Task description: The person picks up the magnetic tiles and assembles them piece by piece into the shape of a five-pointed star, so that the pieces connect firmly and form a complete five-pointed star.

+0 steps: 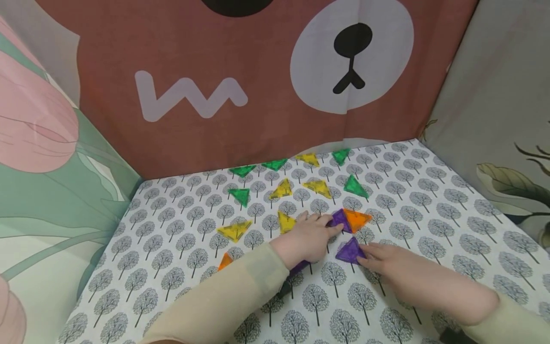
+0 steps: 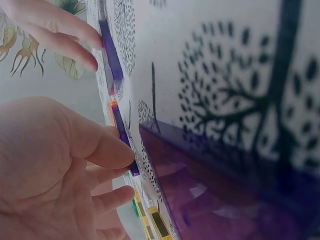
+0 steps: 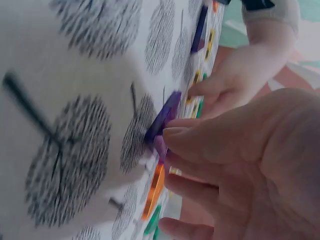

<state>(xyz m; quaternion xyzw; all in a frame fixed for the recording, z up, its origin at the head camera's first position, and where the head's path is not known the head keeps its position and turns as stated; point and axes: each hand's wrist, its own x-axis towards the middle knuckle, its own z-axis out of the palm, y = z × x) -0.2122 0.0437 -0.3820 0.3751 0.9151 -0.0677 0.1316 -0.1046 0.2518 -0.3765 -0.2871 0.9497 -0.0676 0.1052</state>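
Note:
In the head view my left hand [image 1: 307, 237] has its thumb and forefinger at a purple triangular magnetic tile [image 1: 341, 218], pinching it near the cloth. That tile lies edge to edge with an orange triangular tile [image 1: 357, 220]. Just nearer to me, my right hand [image 1: 393, 265] pinches a second purple triangular tile [image 1: 350, 251] by its right corner. The right wrist view shows this second tile [image 3: 164, 117] tilted, at the thumb and fingertips. Another purple tile [image 1: 299, 267] lies partly hidden under my left wrist; it looms large in the left wrist view [image 2: 215, 200].
Several yellow tiles [image 1: 319, 188] and green tiles [image 1: 355, 186] lie spread toward the back. An orange tile [image 1: 225, 261] shows partly behind my left sleeve. The tree-print cloth [image 1: 412, 200] meets a brown printed backdrop [image 1: 258, 138], with printed fabric on both sides.

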